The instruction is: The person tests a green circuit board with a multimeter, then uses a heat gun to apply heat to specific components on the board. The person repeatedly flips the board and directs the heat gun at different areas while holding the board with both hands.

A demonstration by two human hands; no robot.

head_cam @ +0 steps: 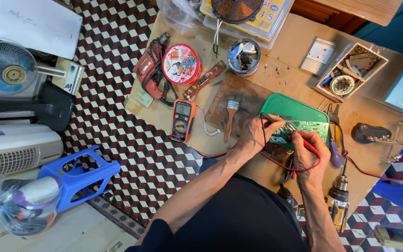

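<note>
Two hands on probes — left hand [256, 135] pinches the black probe [272, 118], right hand [305, 150] grips the red probe [306, 142], both tips on the green circuit board [304, 127] lying between them, atop a green tray [291, 106] — multimeter [182, 120] well left.

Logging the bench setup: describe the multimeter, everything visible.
The multimeter is a handheld unit, dark body in an orange casing that looks rubbery, with a grey display above a round dial. It lies flat, face up, on the brown board near its left edge, below the round red tin. Neither hand touches it.
</note>
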